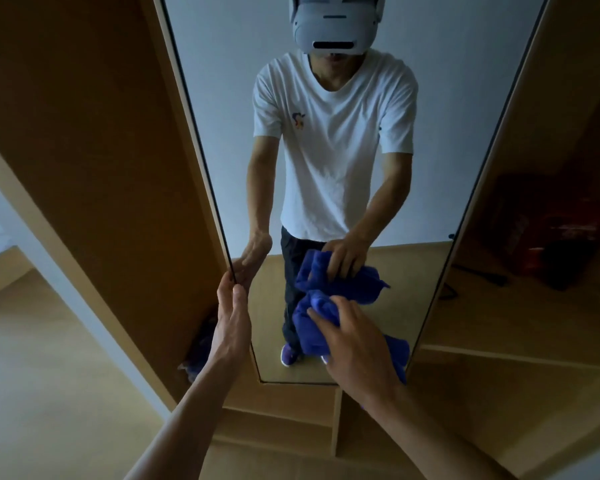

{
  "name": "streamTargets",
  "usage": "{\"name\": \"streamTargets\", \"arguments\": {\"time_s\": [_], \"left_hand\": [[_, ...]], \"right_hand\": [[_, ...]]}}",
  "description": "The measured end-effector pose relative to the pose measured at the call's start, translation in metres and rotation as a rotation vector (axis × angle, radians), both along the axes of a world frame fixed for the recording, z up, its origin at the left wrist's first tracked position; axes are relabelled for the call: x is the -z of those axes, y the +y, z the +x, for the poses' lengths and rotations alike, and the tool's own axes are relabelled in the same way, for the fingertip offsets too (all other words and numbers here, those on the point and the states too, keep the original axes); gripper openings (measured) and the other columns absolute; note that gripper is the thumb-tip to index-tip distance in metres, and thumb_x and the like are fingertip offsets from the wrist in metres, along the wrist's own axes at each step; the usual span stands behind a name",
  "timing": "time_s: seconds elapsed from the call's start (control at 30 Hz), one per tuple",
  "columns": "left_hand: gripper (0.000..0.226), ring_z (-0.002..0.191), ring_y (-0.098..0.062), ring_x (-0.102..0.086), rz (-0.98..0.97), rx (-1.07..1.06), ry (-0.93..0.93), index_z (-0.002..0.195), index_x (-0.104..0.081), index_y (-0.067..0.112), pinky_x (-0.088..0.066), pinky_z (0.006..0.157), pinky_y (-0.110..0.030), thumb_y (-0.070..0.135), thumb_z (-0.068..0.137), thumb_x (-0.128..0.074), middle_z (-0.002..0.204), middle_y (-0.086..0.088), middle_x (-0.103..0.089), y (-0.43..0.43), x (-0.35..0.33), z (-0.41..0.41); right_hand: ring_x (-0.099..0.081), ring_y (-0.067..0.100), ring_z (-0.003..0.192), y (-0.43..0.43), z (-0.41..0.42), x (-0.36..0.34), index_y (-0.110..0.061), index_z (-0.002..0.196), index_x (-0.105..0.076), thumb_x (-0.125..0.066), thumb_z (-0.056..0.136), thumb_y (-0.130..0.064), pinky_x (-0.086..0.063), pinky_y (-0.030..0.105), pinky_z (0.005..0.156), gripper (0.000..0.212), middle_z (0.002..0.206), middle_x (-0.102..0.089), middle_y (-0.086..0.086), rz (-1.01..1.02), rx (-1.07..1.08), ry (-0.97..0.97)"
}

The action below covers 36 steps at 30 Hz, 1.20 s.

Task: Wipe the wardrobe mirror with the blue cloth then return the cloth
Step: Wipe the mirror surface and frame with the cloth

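The right hand (355, 344) squeezes the bunched blue cloth (321, 323) against the low part of the wardrobe mirror (343, 98), hiding some of the cloth. The left hand (232, 313) has its fingers curled around the mirror door's left edge. A dark red thing (548, 233) on the right shelf (520, 355) is too dim to make out.

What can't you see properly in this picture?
- Head view: the top of the mirror is cut off by the picture's upper edge.
- The blue cloth is partly covered by the right hand.
- Dark things on the wardrobe shelf at right are too dim to name.
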<state>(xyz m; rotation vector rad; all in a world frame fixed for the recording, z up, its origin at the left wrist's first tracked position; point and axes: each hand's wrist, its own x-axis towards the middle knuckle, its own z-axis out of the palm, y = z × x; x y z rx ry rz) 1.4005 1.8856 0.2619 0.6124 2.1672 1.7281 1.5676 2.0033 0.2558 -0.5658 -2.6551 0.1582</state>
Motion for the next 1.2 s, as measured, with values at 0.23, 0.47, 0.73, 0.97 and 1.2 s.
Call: {"name": "streamTargets", "arguments": {"time_s": [0.23,0.47,0.73,0.97,1.2], "left_hand": [[0.085,0.155,-0.027,-0.025,-0.010,0.037,0.042,0.156,0.005,0.056,-0.035,0.117,-0.056,0.021,0.106,-0.055,0.172,0.002,-0.015,0.003,0.010,0.013],[0.091,0.156,-0.024,-0.024,-0.029,0.043,0.079,0.159,0.001,0.051,-0.035,0.117,-0.049,0.009,0.103,-0.056,0.172,0.001,-0.019,-0.007,0.024,0.012],[0.093,0.155,-0.020,-0.026,-0.045,0.078,0.122,0.155,0.000,0.053,-0.034,0.120,-0.047,0.005,0.101,-0.058,0.171,-0.001,-0.021,-0.010,0.040,0.006],[0.090,0.155,-0.015,-0.025,-0.011,0.117,0.109,0.158,-0.009,0.043,-0.030,0.125,-0.047,0.001,0.098,-0.060,0.168,-0.003,-0.024,-0.016,0.072,-0.004],[0.080,0.147,-0.010,-0.035,-0.009,0.184,0.086,0.159,-0.024,0.033,-0.038,0.115,-0.039,0.004,0.096,-0.063,0.160,0.008,-0.036,-0.023,0.102,-0.021]], "right_hand": [[-0.064,0.028,0.098,0.025,0.055,0.023,-0.017,0.129,-0.066,-0.088,0.057,-0.003,-0.055,0.031,0.071,0.077,0.118,-0.058,0.012,-0.135,0.189,0.026],[-0.065,0.029,0.101,0.021,0.074,0.041,-0.021,0.133,-0.063,-0.080,0.069,0.001,-0.053,0.031,0.080,0.070,0.127,-0.055,0.013,-0.230,0.267,0.080],[-0.064,0.026,0.092,0.003,0.052,0.046,-0.021,0.131,-0.064,-0.076,0.073,0.002,-0.053,0.027,0.077,0.064,0.114,-0.057,0.011,-0.153,0.134,0.108],[-0.059,0.031,0.104,-0.013,0.012,0.056,-0.020,0.133,-0.063,-0.075,0.071,0.005,-0.055,0.039,0.084,0.069,0.119,-0.056,0.011,-0.101,0.046,0.111],[-0.052,0.029,0.110,-0.020,-0.052,0.017,-0.014,0.138,-0.058,-0.057,0.086,-0.015,-0.050,0.038,0.093,0.052,0.130,-0.052,0.015,0.195,-0.023,0.240]]}}
